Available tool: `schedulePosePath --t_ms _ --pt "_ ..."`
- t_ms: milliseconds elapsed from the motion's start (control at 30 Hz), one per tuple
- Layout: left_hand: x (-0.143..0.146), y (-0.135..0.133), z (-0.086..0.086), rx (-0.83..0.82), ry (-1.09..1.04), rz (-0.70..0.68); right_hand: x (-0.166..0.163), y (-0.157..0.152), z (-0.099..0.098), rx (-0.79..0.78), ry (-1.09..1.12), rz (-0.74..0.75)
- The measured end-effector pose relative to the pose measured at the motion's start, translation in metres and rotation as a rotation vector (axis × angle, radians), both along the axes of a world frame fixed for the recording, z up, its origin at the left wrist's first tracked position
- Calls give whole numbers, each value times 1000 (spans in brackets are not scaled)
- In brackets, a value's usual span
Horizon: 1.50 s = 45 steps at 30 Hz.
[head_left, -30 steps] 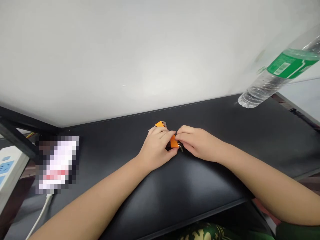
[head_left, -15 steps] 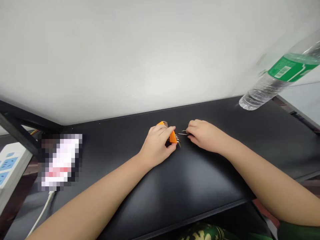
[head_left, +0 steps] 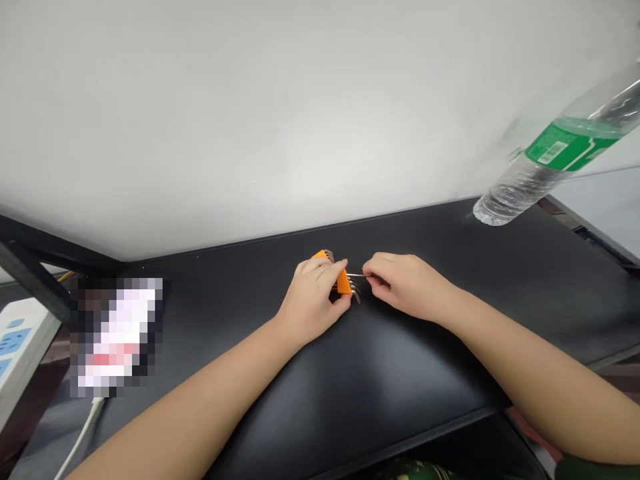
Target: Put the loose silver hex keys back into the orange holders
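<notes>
An orange plastic holder [head_left: 343,282] with several thin metal hex keys sticking out lies near the middle of the black tabletop [head_left: 350,387]. My left hand [head_left: 313,300] is wrapped round the holder and presses it to the table. My right hand [head_left: 405,285] pinches one thin metal key [head_left: 356,275] whose tip meets the holder's right end. Both forearms reach in from the bottom of the view.
A clear plastic water bottle [head_left: 550,160] with a green label stands at the back right. A blurred-out object [head_left: 116,337] with a white cable [head_left: 80,437] lies at the left, beside a white power strip [head_left: 15,353]. A white wall backs the table.
My right hand pulled a thin key away from the holder, then brought it back to the holder's right end. My left hand kept its grip on the holder.
</notes>
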<state>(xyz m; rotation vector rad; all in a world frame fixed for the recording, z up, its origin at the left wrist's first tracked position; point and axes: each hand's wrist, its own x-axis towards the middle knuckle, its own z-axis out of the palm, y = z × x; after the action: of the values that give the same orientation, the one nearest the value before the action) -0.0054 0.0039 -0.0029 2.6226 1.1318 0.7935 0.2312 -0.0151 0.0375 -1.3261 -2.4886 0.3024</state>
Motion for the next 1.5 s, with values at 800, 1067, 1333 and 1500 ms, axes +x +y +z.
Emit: schedulePosePath --t_ms 800,1067,1333,1500 --pt "1 -3 3 16 -7 -83 -2 -16 1 192 -95 166" --pt "0 -5 3 37 -45 -125 -10 -4 -8 -130 447 191" --pt "-1 -3 2 38 -37 -103 24 16 -1 -48 155 149" --pt "-2 -1 0 46 -34 -94 38 26 -7 -7 -101 7"
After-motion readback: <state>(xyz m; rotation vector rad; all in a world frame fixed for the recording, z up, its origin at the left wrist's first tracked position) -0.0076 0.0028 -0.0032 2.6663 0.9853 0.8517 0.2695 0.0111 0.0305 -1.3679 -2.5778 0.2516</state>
